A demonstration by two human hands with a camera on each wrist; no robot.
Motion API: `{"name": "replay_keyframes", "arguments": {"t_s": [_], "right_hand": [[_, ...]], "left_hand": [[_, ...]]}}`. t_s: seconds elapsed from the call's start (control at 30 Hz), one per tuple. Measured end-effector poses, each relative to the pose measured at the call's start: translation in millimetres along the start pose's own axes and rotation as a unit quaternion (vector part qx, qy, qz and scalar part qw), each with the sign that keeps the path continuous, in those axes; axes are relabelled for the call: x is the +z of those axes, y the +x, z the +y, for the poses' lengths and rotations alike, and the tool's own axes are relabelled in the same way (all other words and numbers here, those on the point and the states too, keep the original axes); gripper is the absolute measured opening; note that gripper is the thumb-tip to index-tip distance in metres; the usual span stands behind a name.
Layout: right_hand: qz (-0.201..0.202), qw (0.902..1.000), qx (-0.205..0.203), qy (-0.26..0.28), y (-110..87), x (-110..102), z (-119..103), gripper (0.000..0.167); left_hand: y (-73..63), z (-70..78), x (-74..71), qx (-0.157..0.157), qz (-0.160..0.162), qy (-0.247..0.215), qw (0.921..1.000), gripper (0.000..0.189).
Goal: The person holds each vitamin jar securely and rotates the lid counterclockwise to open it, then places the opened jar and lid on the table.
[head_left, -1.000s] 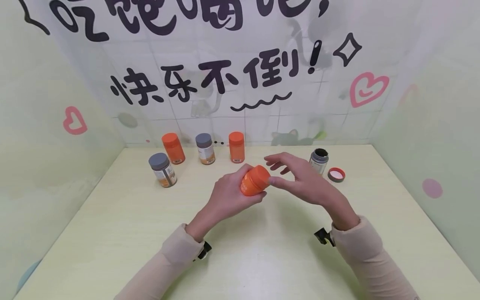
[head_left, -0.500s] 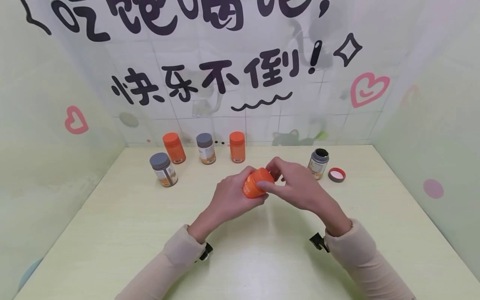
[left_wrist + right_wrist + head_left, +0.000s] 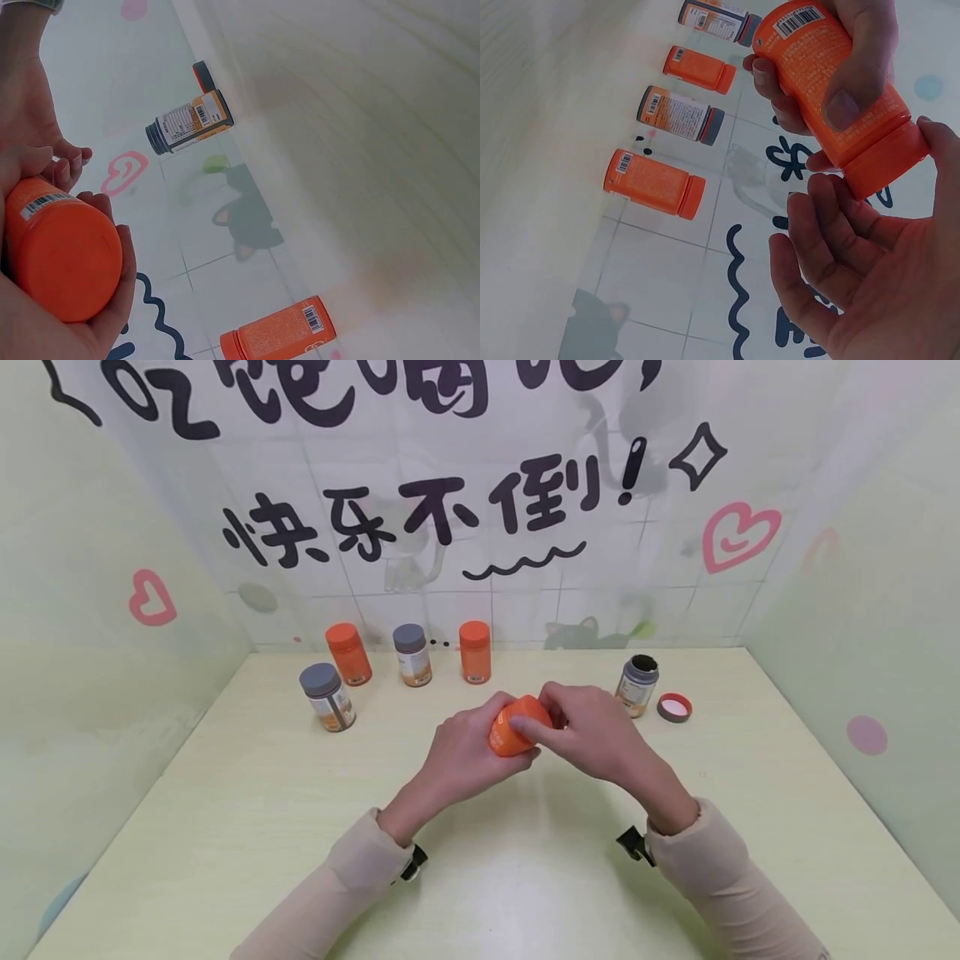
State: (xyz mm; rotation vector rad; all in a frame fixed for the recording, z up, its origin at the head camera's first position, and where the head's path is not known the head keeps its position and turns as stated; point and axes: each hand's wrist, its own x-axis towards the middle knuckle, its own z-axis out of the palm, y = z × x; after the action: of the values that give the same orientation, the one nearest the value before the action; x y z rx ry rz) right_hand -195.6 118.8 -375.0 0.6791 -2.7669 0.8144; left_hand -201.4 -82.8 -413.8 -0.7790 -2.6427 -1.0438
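Above the table's middle, my left hand (image 3: 468,745) grips an orange bottle (image 3: 507,735) around its body, tilted with its cap toward my right hand (image 3: 600,731). Thumb and fingers of the right hand pinch the orange cap (image 3: 885,159), which sits on the bottle's neck in the right wrist view. The left wrist view shows the bottle's round orange base (image 3: 71,262), with the left palm and fingers wrapped about it. Behind the right hand stands an uncapped grey-necked bottle (image 3: 637,687) with a dark mouth. Its likely lid (image 3: 674,707), grey and red with a white inside, lies beside it.
Toward the back left stand two capped bottles with grey lids, one nearer (image 3: 327,697) and one farther (image 3: 412,656). Two orange bottles, a left one (image 3: 348,655) and a right one (image 3: 475,653), stand along the back wall (image 3: 525,610). Walls enclose the pale table (image 3: 247,827).
My right hand has come in from the right and closed its thumb and fingers on the orange cap. The left hand still holds the bottle, shifted slightly right.
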Motion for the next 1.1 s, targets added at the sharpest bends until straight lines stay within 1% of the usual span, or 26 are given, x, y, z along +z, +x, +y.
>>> {"name": "replay_keyframes", "arguments": {"t_s": [0.17,0.33,0.53,0.67,0.97,1.1], "right_hand": [[-0.020,0.9992,0.002,0.034,0.7,-1.9,0.6,0.034],[-0.029,0.9976,0.004,0.062,1.6,-1.9,0.0,0.030],[-0.031,0.9969,0.000,0.073,2.2,-1.8,-0.5,0.028],[-0.034,0.9967,-0.005,0.073,2.7,-1.5,-0.8,0.027],[-0.015,0.9963,-0.034,0.077,1.4,0.1,-0.1,0.024],[0.007,0.9935,-0.054,0.100,1.0,2.4,3.1,0.021]], "left_hand": [[1.8,-0.2,0.7,-0.003,-0.002,-0.014,0.9999,0.043],[1.4,-1.4,2.1,0.001,0.011,-0.016,0.9998,0.040],[0.6,-1.8,4.1,0.013,0.033,-0.007,0.9994,0.035],[-0.5,-1.9,4.7,0.016,0.039,-0.006,0.9991,0.035],[-2.3,-2.0,3.8,0.037,0.048,0.010,0.9981,0.035],[-2.2,-1.5,3.5,0.056,0.054,0.024,0.9967,0.034]]}}
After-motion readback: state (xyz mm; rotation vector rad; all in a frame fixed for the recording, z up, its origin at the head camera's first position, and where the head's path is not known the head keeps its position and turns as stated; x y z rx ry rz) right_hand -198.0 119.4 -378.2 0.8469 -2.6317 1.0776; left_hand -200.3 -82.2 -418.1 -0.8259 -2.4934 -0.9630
